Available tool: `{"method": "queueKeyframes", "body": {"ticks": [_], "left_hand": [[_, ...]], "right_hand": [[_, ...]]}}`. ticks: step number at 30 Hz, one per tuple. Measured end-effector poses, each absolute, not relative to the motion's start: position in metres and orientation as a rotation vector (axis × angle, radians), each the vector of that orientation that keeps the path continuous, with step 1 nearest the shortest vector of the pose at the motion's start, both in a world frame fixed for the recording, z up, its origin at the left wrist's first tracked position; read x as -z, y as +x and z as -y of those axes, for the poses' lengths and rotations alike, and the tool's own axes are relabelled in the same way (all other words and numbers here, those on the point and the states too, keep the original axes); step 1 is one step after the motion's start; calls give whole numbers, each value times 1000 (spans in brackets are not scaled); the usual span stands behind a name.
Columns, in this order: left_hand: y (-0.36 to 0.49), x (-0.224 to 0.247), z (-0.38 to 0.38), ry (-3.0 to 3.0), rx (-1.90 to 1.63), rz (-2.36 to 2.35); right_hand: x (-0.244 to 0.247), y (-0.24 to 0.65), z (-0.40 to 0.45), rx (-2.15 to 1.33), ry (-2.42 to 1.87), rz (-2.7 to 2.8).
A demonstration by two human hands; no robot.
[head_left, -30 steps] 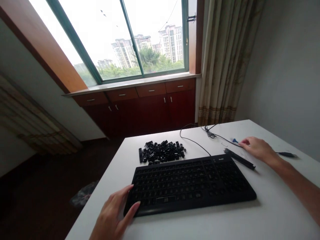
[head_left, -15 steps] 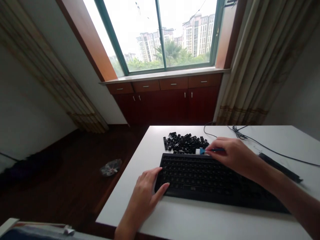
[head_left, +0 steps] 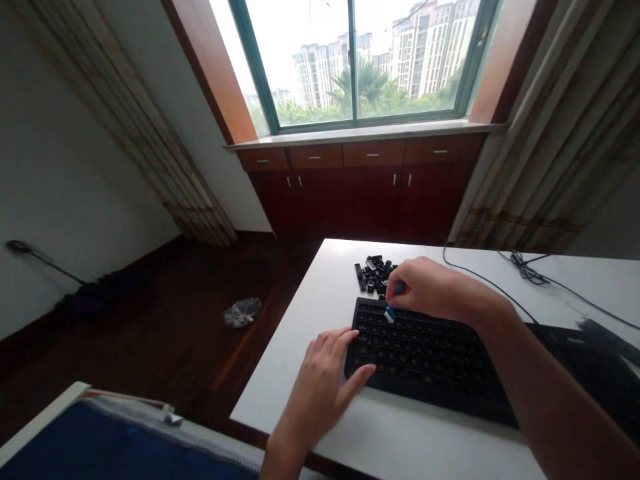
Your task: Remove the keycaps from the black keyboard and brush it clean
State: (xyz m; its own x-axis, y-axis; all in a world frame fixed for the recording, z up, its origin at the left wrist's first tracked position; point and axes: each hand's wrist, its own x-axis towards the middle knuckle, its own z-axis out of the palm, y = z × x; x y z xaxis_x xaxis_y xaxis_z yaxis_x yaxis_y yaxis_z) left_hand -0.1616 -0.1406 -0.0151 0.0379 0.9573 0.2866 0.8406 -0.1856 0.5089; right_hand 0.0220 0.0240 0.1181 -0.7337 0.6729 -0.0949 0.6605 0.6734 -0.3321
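A black keyboard with its keycaps off lies on the white table. My left hand grips its left end, thumb on the near side and fingers on the far part of that edge. Closed around a small blue brush with white bristles, my right hand is over the keyboard's far edge. The bristles point down onto the upper left rows; most of the handle is hidden in the fingers. Just behind the keyboard sits a pile of loose black keycaps, partly covered by my right hand.
A black cable runs across the table's back right. Near the right end of the keyboard lies a dark strip. On the floor to the left is a clear plastic bag. Blue fabric fills the lower left corner.
The brush has moved left along the keyboard's far edge and tipped from lying sideways to bristles down. My left hand keeps its hold. The whole view has turned slightly.
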Motion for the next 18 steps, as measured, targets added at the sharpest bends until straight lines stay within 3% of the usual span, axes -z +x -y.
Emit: {"method": "queueKeyframes", "body": {"ticks": [8, 15, 18], "left_hand": [[-162, 13, 142, 2047, -824, -1861], [-162, 15, 141, 1974, -887, -1916], [-165, 19, 142, 1880, -960, -2016]], "right_hand": [[-104, 14, -9, -414, -1332, 2903], [-101, -16, -6, -592, -692, 2775], [-107, -6, -4, -395, -860, 2787]]}}
